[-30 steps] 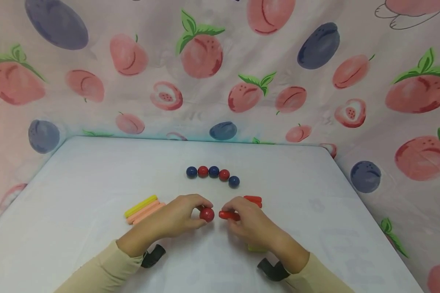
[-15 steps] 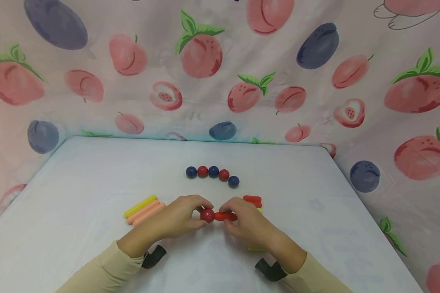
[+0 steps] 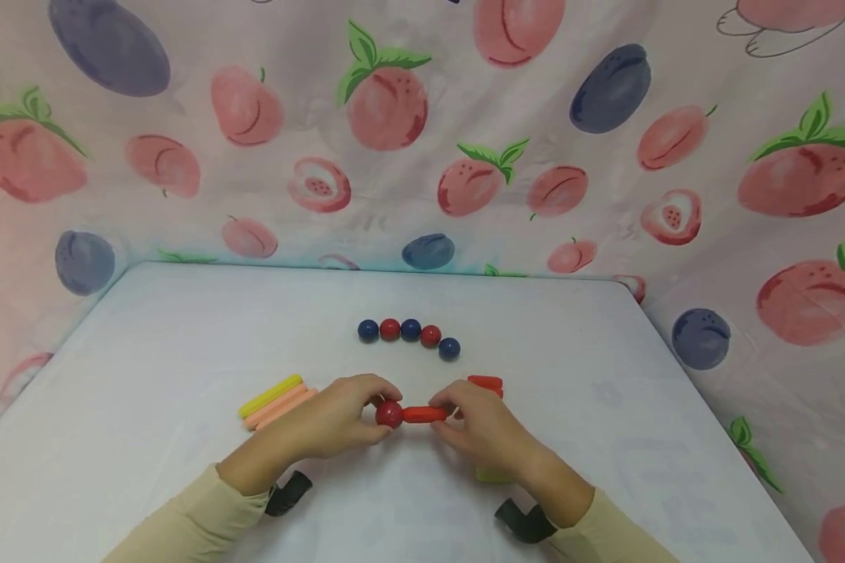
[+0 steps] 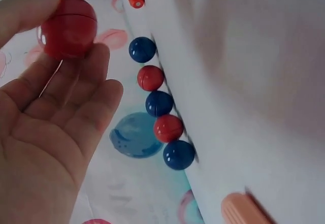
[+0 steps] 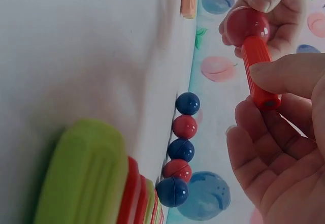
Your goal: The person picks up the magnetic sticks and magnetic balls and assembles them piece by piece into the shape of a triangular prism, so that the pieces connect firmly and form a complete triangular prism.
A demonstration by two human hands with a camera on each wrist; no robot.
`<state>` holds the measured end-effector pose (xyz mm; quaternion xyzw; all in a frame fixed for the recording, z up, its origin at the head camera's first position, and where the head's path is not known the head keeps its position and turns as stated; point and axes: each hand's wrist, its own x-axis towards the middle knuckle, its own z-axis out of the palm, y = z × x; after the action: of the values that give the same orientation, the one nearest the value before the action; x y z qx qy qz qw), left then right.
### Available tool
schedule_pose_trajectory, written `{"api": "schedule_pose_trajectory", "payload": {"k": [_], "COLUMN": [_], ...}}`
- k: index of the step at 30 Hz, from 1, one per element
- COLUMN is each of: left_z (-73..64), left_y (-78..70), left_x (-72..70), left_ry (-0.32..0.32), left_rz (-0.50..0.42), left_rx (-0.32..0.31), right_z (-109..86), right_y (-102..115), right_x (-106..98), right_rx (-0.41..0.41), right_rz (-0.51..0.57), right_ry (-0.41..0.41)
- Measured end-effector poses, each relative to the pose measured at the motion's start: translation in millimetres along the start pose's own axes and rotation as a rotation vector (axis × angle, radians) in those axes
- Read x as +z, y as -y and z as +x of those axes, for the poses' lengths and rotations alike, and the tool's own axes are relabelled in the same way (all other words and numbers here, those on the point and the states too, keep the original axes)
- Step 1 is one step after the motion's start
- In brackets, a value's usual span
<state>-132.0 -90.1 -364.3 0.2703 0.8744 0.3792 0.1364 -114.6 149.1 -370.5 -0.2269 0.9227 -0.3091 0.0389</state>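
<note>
While red ball (image 3: 390, 414) is pinched by left hand (image 3: 341, 414), red rod (image 3: 422, 414), touching it at 3 o'clock, is pinched by right hand (image 3: 484, 424); ball row (image 3: 411, 331) seen at 12.

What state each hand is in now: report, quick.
Left hand: closed, holding a red ball.
Right hand: closed, pinching a red rod.
</note>
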Motion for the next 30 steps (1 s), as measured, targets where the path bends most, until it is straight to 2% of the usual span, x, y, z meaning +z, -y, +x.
{"api": "schedule_pose_trajectory", "payload": {"k": [7,17,21,25,30], "left_z": [8.4,13.2,11.6,8.1,5.7], "left_y": [-0.1,0.4,5.2,11.5,19.5], "left_x": [10.2,15.4,15.8,13.7,9.7], "left_ry": [-0.013,-0.009,-0.026,-0.061,-0.105], "left_rz": [0.034,0.046,0.059,0.083,0.105], "left_rx": [0.029,0.007,0.003,-0.041,-0.127], "right_z": [-0.2,2.1,1.6,1.8,5.6], "right_y": [4,5,4,1,-6], "right_x": [3,9,6,1,-8], "right_rx": [-0.010,-0.029,0.020,0.106,0.120], "right_rz": [0.004,0.028,0.039,0.034,-0.015], "right_ry": [0.007,0.022,0.047,0.080,0.054]}}
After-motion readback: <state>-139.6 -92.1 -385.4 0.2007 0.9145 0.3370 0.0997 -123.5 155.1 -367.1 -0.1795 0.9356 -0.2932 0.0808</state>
